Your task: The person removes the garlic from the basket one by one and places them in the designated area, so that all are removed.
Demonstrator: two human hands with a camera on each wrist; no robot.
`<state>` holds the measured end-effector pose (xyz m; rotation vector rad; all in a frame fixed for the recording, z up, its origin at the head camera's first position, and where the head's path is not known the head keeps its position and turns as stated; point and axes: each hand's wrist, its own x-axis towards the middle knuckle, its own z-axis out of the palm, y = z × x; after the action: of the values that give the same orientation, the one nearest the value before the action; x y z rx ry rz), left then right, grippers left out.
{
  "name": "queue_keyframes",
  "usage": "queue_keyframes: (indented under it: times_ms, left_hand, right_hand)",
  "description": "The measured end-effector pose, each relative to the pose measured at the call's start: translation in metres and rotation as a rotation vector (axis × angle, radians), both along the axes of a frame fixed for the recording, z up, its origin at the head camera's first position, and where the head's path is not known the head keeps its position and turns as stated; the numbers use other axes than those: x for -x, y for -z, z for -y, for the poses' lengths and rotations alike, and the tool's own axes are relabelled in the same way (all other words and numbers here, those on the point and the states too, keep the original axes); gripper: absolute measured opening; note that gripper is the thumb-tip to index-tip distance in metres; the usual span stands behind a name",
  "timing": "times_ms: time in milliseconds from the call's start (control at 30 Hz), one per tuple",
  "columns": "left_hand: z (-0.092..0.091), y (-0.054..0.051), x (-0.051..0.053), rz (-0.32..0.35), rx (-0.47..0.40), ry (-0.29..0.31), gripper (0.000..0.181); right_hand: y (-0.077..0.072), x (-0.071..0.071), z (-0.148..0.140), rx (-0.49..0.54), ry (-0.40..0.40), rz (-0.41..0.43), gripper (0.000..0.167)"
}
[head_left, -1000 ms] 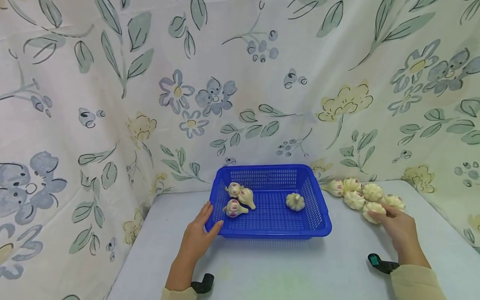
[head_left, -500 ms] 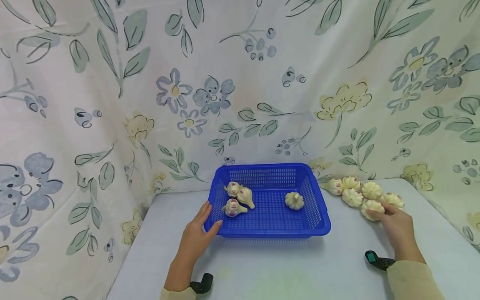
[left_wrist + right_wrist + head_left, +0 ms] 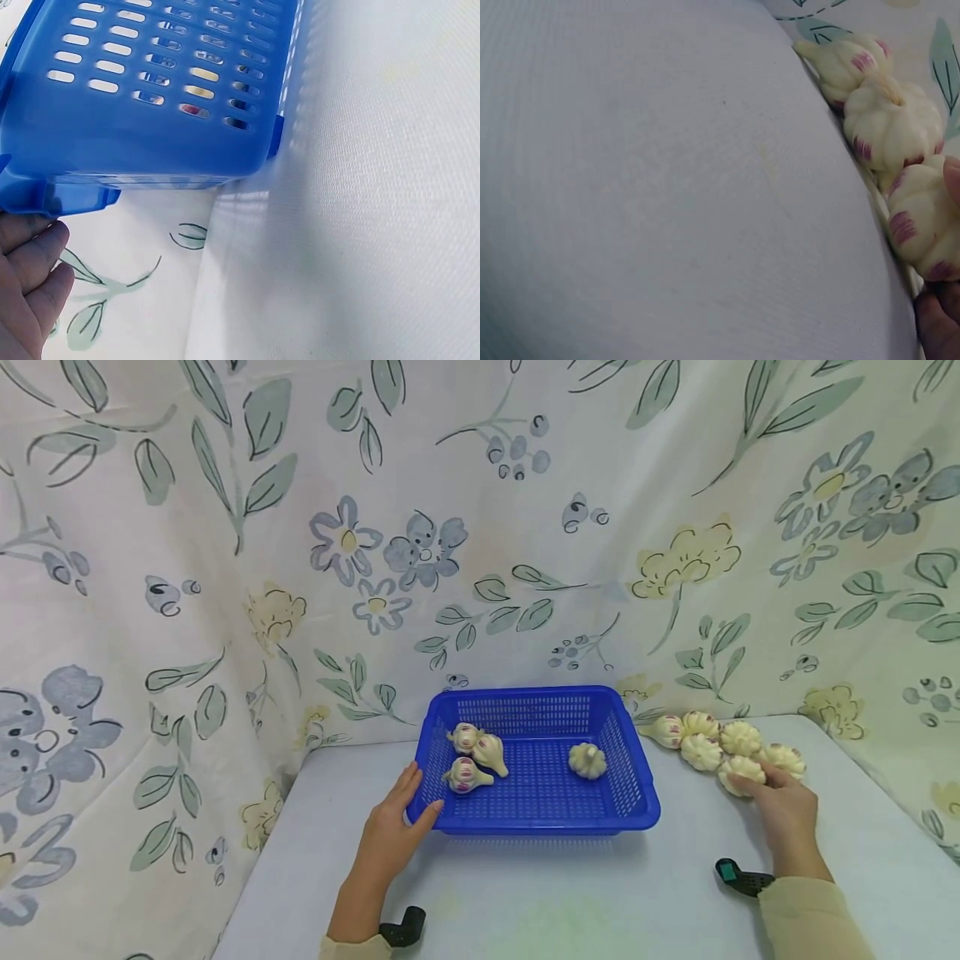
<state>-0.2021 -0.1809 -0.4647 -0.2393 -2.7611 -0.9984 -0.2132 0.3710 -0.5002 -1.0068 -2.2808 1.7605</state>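
Observation:
At the left front corner of the blue plastic basket [image 3: 525, 824], my left hand [image 3: 392, 827] rests with thumb and fingers spread; in the left wrist view, the fingers [image 3: 46, 247] touch beneath the rim. My right hand [image 3: 789, 814] pinches a garlic bulb [image 3: 741, 775] at the near side of a group of bulbs on the table. Thumb and fingers lie on opposite sides of this bulb [image 3: 922, 221] in the right wrist view. Inside the basket, three purple-marked garlic bulbs [image 3: 465, 775] lie at the left and one pale bulb [image 3: 587, 761] at the right.
Several more garlic bulbs [image 3: 701, 752] sit close together on the white table [image 3: 525, 902], right of the basket. A floral curtain [image 3: 480, 527] hangs behind the table. Each wrist wears a black device [image 3: 742, 878].
My right wrist has swung slightly left while the hand stays at the same bulb. The left hand and basket keep their places; the view has shifted a little.

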Motion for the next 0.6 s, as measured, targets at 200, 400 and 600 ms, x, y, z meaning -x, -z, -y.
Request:
queue_keyframes:
  times_ms: [200,400,600]
  left_hand:
    - [-0.0004,-0.0002,-0.0003,-0.005,-0.002,0.004,0.086]
    - [-0.0003,0.0001,0.0002,0.005,0.005,-0.001,0.078]
    - [0.0001,0.0012,0.0010,-0.001,0.007,-0.005,0.072]
  right_hand:
    - [0.0021,-0.0014,0.0030,0.028,0.031,-0.016,0.091]
    - [0.0025,0.0004,0.0057,0.085,0.091,-0.034,0.093]
    - [0.0034,0.0022,0.0079,0.101,0.118,-0.054,0.092]
